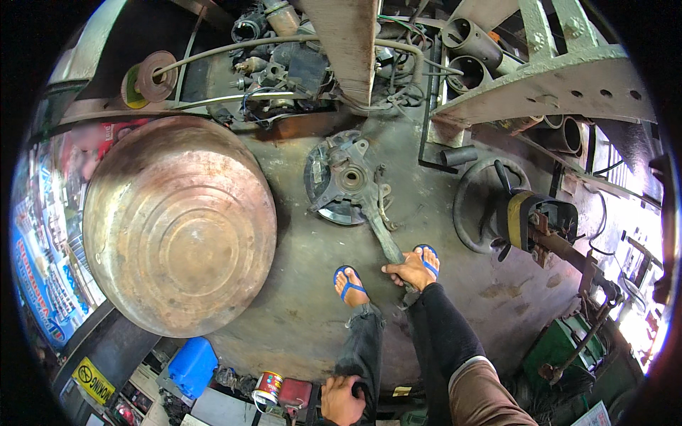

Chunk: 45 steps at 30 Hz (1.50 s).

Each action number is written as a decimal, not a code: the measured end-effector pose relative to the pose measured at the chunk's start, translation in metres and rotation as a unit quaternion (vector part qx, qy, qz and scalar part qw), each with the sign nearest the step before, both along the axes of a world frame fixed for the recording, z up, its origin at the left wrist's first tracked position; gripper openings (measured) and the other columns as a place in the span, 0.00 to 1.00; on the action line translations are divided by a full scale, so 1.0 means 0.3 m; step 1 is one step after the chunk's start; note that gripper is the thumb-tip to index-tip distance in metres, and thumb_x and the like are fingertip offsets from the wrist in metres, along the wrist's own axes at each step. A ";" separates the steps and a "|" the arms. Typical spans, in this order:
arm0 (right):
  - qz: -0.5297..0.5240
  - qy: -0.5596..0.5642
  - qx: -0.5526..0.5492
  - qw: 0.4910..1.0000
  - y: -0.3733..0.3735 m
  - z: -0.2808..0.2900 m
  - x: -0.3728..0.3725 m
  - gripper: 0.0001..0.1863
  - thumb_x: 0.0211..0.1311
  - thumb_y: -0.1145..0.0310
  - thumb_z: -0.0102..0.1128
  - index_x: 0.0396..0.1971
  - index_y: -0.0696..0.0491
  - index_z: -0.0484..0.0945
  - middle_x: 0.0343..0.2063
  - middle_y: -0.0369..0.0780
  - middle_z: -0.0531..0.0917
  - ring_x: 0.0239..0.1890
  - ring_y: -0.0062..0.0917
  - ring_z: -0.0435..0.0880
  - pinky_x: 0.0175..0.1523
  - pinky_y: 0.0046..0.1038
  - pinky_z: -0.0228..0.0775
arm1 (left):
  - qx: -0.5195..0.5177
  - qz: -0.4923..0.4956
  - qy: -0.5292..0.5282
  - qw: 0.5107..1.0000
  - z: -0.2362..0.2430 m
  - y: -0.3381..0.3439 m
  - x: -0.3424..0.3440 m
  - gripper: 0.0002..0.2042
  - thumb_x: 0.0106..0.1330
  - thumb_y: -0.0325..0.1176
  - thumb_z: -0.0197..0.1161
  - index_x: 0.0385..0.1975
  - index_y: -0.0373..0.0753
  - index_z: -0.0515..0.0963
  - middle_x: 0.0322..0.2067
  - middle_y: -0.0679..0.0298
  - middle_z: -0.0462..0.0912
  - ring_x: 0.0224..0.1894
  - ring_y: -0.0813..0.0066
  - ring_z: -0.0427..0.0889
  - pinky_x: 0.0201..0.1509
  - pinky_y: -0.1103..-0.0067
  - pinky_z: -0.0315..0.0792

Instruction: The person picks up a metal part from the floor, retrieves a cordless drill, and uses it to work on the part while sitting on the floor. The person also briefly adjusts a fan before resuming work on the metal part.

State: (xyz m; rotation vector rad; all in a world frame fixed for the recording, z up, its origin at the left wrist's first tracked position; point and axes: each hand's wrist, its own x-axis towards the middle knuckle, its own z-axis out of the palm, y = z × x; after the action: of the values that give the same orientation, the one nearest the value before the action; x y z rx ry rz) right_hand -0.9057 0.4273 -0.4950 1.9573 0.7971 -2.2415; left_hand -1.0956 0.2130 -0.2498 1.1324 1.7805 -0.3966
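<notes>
Steering knuckle (pixel 349 179) on the floor (pixel 302 295), its long arm (pixel 386 241) gripped at the near end.

From my remote view, a large round metal piece (pixel 181 227) lies left of the knuckle, and a blue plastic container (pixel 192 368) stands to its near left. My left hand (pixel 343 402) rests over a dark trouser leg (pixel 364 344), well nearside of the knuckle; its fingers bend, but I cannot tell whether they clasp anything. Nearside and right of the knuckle's hub, my right hand (pixel 413 270) has its fingers clamped around the arm, beside a blue sandal (pixel 430 268). Right of the knuckle lies a steering wheel (pixel 459 213).
</notes>
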 end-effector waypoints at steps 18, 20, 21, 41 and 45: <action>-0.073 0.027 -0.033 0.996 -0.109 -0.140 -0.040 0.12 0.59 0.66 0.73 0.29 0.58 0.80 0.20 0.37 0.83 0.18 0.21 0.78 0.22 0.23 0.68 | 0.061 0.009 -0.007 0.998 0.007 0.017 -0.001 0.11 0.59 0.31 0.65 0.43 0.44 0.83 0.41 0.54 0.85 0.45 0.46 0.82 0.51 0.60 0.77; -0.075 0.015 -0.020 0.997 -0.138 -0.172 -0.032 0.11 0.59 0.68 0.73 0.30 0.58 0.79 0.21 0.37 0.83 0.18 0.20 0.78 0.22 0.23 0.69 | 0.062 0.010 -0.007 0.998 0.007 0.022 -0.001 0.11 0.59 0.31 0.65 0.43 0.43 0.84 0.40 0.54 0.86 0.45 0.46 0.82 0.51 0.60 0.76; -0.067 0.003 -0.009 0.998 -0.149 -0.183 -0.028 0.11 0.59 0.69 0.73 0.29 0.58 0.79 0.21 0.37 0.84 0.19 0.20 0.79 0.22 0.22 0.69 | 0.063 0.007 -0.005 0.998 0.006 0.024 0.000 0.11 0.59 0.31 0.65 0.42 0.44 0.84 0.40 0.54 0.86 0.45 0.46 0.82 0.51 0.60 0.76; -0.051 -0.012 -0.036 0.998 -0.131 -0.164 -0.027 0.12 0.57 0.67 0.72 0.32 0.58 0.81 0.19 0.37 0.82 0.19 0.21 0.79 0.24 0.24 0.69 | 0.028 0.005 -0.003 1.000 0.010 0.048 0.000 0.11 0.60 0.33 0.65 0.42 0.43 0.84 0.41 0.55 0.86 0.48 0.48 0.80 0.53 0.61 0.75; -0.037 -0.021 -0.019 0.999 -0.135 -0.159 -0.035 0.13 0.57 0.66 0.73 0.34 0.58 0.81 0.20 0.37 0.82 0.20 0.21 0.79 0.25 0.24 0.70 | -0.001 -0.010 -0.007 1.000 -0.009 0.023 -0.011 0.14 0.55 0.35 0.68 0.42 0.44 0.85 0.42 0.55 0.85 0.50 0.49 0.79 0.55 0.60 0.73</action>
State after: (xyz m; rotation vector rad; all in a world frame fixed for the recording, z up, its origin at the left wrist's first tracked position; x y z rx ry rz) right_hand -0.9160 0.3867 -0.5427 2.0410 0.6850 -2.2298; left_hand -1.0990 0.2199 -0.2527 1.1505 1.7568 -0.4020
